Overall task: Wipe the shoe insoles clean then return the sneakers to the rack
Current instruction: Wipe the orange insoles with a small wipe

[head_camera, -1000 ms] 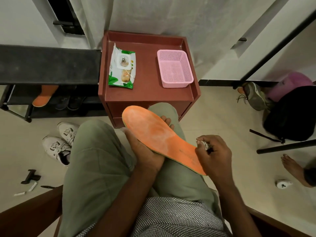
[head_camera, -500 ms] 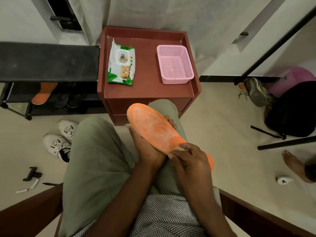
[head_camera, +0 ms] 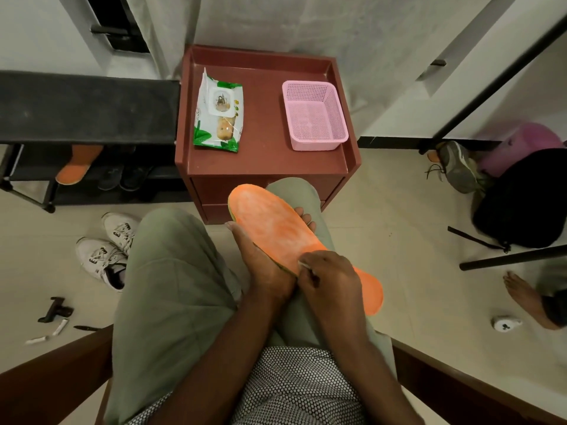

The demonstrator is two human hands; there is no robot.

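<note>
An orange insole (head_camera: 276, 228) with whitish smears lies tilted across my lap. My left hand (head_camera: 264, 265) cups it from below at its middle, fingertips showing past the far edge. My right hand (head_camera: 331, 280) presses a small white wipe (head_camera: 303, 264) onto the insole's heel half; most of the wipe is hidden under the fingers. A second orange insole (head_camera: 78, 165) rests on the lower shelf of the black shoe rack (head_camera: 89, 108) at the left. Two white sneakers (head_camera: 106, 250) sit on the floor beside my left knee.
A red-brown cabinet (head_camera: 264, 161) ahead carries a pack of wet wipes (head_camera: 218, 113) and a pink basket (head_camera: 314, 115). Dark shoes sit on the rack. At the right are a black bag (head_camera: 524, 197), a grey shoe (head_camera: 458, 165) and another person's foot (head_camera: 521, 291). Small tools lie at the left.
My right hand with the wipe moved from the insole's heel end up to its middle, then stayed near there. The insole tilted slightly; the left hand kept its hold.
</note>
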